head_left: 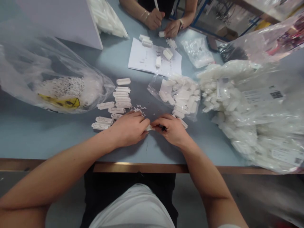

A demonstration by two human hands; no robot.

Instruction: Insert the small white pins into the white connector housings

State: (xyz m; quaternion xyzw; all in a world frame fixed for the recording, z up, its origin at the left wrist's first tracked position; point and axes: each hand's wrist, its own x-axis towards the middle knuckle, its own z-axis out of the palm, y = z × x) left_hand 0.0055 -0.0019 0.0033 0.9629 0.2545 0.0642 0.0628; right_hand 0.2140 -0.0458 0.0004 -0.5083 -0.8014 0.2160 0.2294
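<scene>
My left hand is closed, its thumb and fingertips pinching a small white plastic piece low over the table. From the other side, my right hand meets it with closed fingertips on the same piece, most of which the fingers hide. A small dark spot shows among the right fingers; I cannot make out what it is. Just beyond my left fingers lies a scatter of tiny white pegs. Several white slotted plastic housings are lined up to the left, and another white housing lies partly behind my right hand.
An open bag of white parts lies ahead on the right. Large filled plastic bags crowd the right side; a bag of small printed pieces sits left. Across the table, a co-worker's hands work beside a paper sheet.
</scene>
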